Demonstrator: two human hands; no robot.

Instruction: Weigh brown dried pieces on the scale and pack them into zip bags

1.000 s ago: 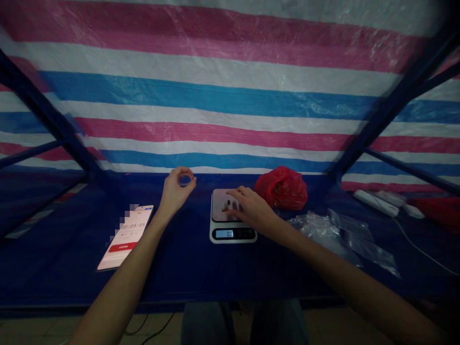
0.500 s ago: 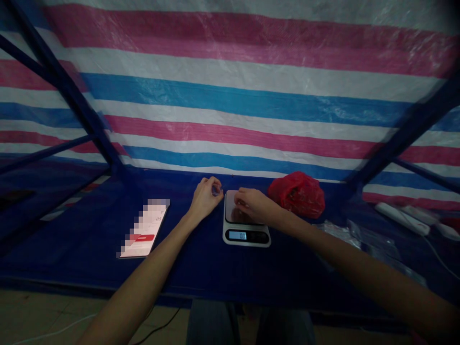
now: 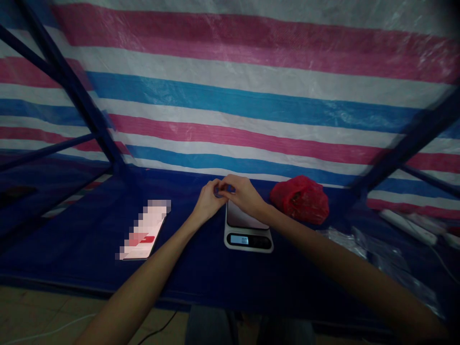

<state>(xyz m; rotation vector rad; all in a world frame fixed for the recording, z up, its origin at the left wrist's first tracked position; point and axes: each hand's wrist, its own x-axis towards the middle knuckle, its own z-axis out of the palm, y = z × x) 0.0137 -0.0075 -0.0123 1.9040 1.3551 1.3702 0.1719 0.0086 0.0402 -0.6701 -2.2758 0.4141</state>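
My left hand [image 3: 209,200] is just left of the kitchen scale, its thumb and fingers curled together in a ring. My right hand [image 3: 242,192] meets it over the scale's far left corner, fingertips pinched. Whatever sits between the fingertips is too small and dim to make out. The digital scale [image 3: 247,221] has a shiny flat plate, and its lit display reads 0.0. My right hand and forearm cover part of the plate. Right of the scale sits a crumpled red plastic bag [image 3: 300,199], its mouth partly open on dark contents I cannot identify.
A phone [image 3: 145,239] with a lit, partly blurred screen lies on the blue table [image 3: 201,273] at left. Clear plastic bags [image 3: 381,254] lie under and beyond my right forearm. A white power strip [image 3: 408,225] is farther right. Blue frame bars and a striped sheet stand behind.
My right hand has moved left and away from above the scale plate to meet my left hand. The left hand stays nearly in place. The scale still reads 0.0.
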